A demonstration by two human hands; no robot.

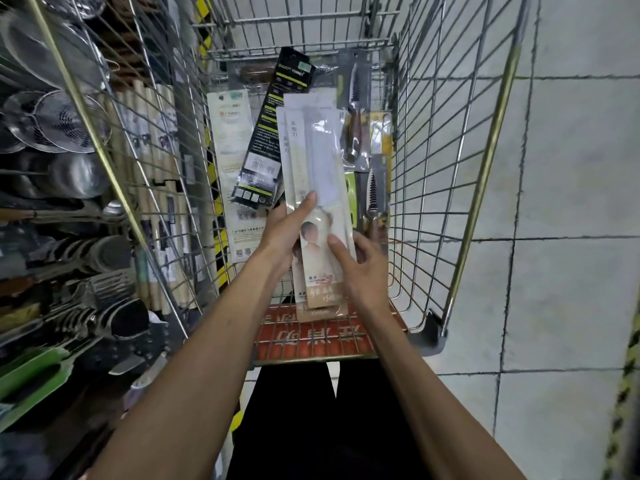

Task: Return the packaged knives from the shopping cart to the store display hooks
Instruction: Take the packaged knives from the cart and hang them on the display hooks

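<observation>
While both hands hold a fanned stack of white knife packs (318, 161) above the middle of the cart (484, 174), the left hand (284, 233) pinches the stack's left edge, thumb on top. The right hand (363, 268) clasps the right edge nearer the cart's handle, probably to square the packs for hanging. A black pack (273, 133) and others lie on the cart floor beneath; kitchenware shelves (59, 123) stand left of the cart.

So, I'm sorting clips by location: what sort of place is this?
Probably a shop's kitchenware aisle: a wire shopping cart holds packaged knives, the left hand and right hand grip white knife packs over it, and metal strainers are displayed beside it.
</observation>
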